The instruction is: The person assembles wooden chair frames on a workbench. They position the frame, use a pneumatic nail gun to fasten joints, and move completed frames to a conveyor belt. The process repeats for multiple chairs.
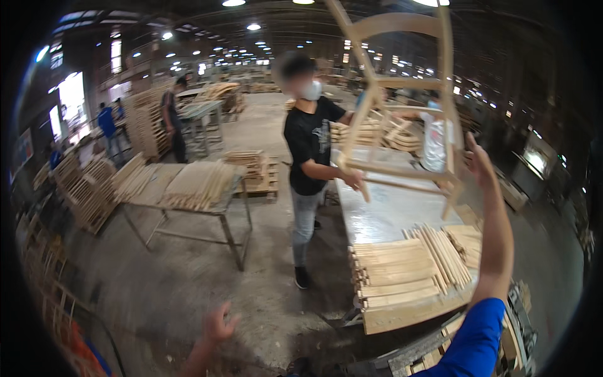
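A pale wooden chair frame point(447, 94) is held up in the air, tilted, above a grey-topped work table point(389, 213). A person in a black T-shirt point(311, 138) across the table grips the frame's lower rail with one hand. My right hand point(478, 162), on a raised arm in a blue sleeve, is open right beside the frame's right leg; I cannot tell if it touches. My left hand point(220, 323) hangs low at the bottom with fingers spread and holds nothing. Stacks of wooden slats point(402, 276) lie on the table's near end.
A metal-legged table point(235, 226) piled with wooden slats stands to the left. Low pallet stacks point(254, 166) sit behind it. Finished chair frames point(88, 195) crowd the far left. Other people point(173, 116) work in the background, and one in a white shirt point(433, 141) stands behind the frame.
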Demonstrator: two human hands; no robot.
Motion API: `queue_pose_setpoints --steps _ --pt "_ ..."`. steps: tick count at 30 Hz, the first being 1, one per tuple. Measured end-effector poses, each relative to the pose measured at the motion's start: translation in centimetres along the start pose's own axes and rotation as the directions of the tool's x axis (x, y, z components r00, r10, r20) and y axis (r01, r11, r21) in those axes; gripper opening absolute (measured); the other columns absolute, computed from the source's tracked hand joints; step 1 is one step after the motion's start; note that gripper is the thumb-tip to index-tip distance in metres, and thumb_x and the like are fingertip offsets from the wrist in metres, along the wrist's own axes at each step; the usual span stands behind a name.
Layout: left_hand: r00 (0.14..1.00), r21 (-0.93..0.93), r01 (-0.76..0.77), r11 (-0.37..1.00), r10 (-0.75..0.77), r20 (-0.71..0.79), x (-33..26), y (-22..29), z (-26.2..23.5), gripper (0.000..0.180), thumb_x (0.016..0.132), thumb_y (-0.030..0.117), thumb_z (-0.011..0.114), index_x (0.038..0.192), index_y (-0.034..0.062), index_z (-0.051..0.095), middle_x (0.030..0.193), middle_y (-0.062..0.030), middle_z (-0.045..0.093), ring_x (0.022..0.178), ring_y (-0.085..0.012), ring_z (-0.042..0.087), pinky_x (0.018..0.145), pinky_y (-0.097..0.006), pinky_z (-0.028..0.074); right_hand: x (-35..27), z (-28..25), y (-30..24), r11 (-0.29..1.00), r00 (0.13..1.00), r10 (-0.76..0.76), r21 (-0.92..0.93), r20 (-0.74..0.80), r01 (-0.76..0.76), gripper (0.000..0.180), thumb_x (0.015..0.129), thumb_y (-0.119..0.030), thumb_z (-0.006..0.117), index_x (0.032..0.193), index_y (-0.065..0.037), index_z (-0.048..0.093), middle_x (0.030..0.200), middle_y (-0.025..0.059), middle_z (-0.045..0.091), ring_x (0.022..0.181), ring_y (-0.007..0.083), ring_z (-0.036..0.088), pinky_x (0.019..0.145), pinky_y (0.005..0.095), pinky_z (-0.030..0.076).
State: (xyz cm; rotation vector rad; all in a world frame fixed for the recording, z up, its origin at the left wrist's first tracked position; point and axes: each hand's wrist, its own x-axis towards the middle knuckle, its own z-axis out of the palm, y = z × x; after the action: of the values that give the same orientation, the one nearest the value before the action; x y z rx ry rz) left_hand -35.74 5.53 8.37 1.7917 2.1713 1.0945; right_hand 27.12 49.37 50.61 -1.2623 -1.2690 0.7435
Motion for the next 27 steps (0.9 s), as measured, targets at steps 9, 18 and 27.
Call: queue_pose_setpoints --steps 9,18,27 --pt "0.855 -0.286 -0.509 0.812 0.438 -0.278 26.3 23.0 -2.4 0.053 0.092 0.039 0.077 0.128 0.0014 0.066 0.093 -0.0156 0.071 0.079 -0.0278 0.071 0.071 -0.04 0.056 -5.3 -2.1 0.1 0.98 0.997 -0.022 -0.194 0.07 0.035 0.069 0.097 -0.055 0.066 0.144 -0.005 0.054 0.118 0.0048 0.063 0.1 0.0161 0.063 0.089 0.0323 0.05" --pt "0.482 -0.865 0.139 0.483 0.729 0.485 18.0 54.7 -4.8 0.106 0.091 0.085 0.036 0.152 -0.0019 0.04 0.137 -0.0309 0.059 0.122 -0.0387 0.064 0.105 -0.042 0.051 -17.6 -5.4 -0.6 0.986 0.998 -0.045 -0.159 0.037 0.05 0.067 0.098 -0.056 0.063 0.143 -0.006 0.054 0.108 0.0023 0.06 0.089 0.0133 0.06 0.079 0.0297 0.049" --pt "0.749 -0.964 -0.064 0.26 0.65 0.125 4.5 61.2 -2.5 0.073 0.106 0.062 0.032 0.146 0.0023 0.043 0.12 -0.022 0.065 0.099 -0.032 0.067 0.082 -0.047 0.056 -33.6 -12.4 -0.3 0.997 0.999 -0.029 -0.067 0.031 0.031 0.064 0.1 -0.056 0.061 0.141 -0.008 0.054 0.099 -0.0002 0.058 0.078 0.0104 0.058 0.069 0.0271 0.048"
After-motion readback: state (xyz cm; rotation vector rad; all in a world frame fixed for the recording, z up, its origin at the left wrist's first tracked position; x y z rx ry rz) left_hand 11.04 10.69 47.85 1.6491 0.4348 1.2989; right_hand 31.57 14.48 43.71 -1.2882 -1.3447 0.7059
